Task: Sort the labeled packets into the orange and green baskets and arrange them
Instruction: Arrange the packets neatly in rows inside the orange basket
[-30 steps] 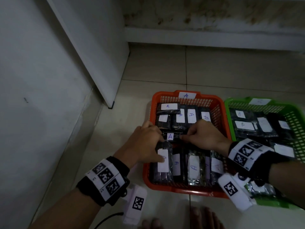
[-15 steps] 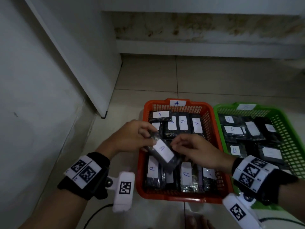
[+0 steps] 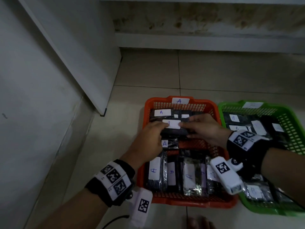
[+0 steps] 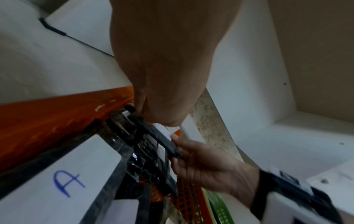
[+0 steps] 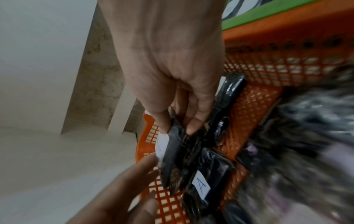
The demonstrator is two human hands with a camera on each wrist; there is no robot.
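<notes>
Since earlier, packet (image 3: 173, 128) carried from mid-basket to far row of orange basket (image 3: 212, 106); left hand (image 3: 148, 138) and right hand (image 3: 206, 129) pinch its ends, fingers curled.

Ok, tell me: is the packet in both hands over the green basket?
No, the packet held by both hands is over the orange basket.

White cabinet (image 3: 79, 52) stands on tiled floor (image 3: 214, 75).
</notes>
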